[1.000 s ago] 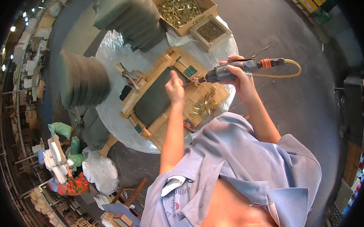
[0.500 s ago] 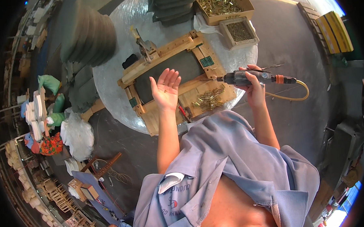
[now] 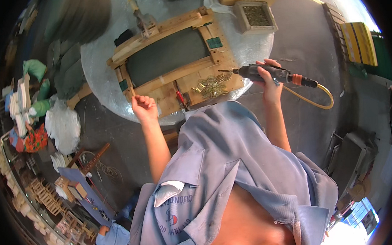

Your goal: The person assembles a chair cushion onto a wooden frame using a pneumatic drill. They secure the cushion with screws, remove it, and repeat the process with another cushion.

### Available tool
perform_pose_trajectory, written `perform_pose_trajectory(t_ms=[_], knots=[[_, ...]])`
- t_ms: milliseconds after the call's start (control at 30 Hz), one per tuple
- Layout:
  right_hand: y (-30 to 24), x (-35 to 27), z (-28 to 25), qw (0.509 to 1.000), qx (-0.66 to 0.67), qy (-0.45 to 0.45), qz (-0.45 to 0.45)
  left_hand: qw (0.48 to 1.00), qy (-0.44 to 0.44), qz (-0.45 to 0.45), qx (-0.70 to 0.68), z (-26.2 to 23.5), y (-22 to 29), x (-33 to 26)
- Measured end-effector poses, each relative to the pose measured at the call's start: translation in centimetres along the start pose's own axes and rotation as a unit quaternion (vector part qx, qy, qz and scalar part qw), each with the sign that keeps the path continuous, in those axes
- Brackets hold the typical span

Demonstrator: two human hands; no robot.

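1. Grey workshop floor surrounds a round table wrapped in clear film, with a stack of dark pads at its upper left
2. On the table sits a wooden frame with a toggle clamp on its far rail; the dark panel lies inside, bordered by the rails
3. The left hand is at the frame's near left corner, fingers curled and bunched close together at the wood; whether they pinch anything, I cannot tell
4. The right hand has its fingers clamped around a dark drill, fed by a yellow hose; its bit points left, clear of the panel
5. Loose brass pieces are heaped on the near board, beside a red-handled tool; a wooden box of small parts stands beyond
6. The work looks partway along: the panel is seated in the frame, but drilling seems paused and the heaped brass appears unused; any finished holes are too small to make out
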State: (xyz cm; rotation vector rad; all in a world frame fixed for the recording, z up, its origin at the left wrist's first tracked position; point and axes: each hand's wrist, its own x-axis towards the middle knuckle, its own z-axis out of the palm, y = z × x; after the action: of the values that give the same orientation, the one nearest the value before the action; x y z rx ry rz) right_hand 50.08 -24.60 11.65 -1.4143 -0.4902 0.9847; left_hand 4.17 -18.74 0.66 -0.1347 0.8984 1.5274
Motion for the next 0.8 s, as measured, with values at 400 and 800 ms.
perform_pose_trajectory(t_ms=[400,800], knots=[[1.3,0.8,1.6,0.997,0.014,-0.064,0.031,0.973,0.043,0.072,0.215,-1.7,3.2,-4.2],[0.6,-0.2,0.5,0.999,-0.016,-0.024,0.039,0.485,0.097,0.082,0.865,-4.6,-7.6,2.5]])
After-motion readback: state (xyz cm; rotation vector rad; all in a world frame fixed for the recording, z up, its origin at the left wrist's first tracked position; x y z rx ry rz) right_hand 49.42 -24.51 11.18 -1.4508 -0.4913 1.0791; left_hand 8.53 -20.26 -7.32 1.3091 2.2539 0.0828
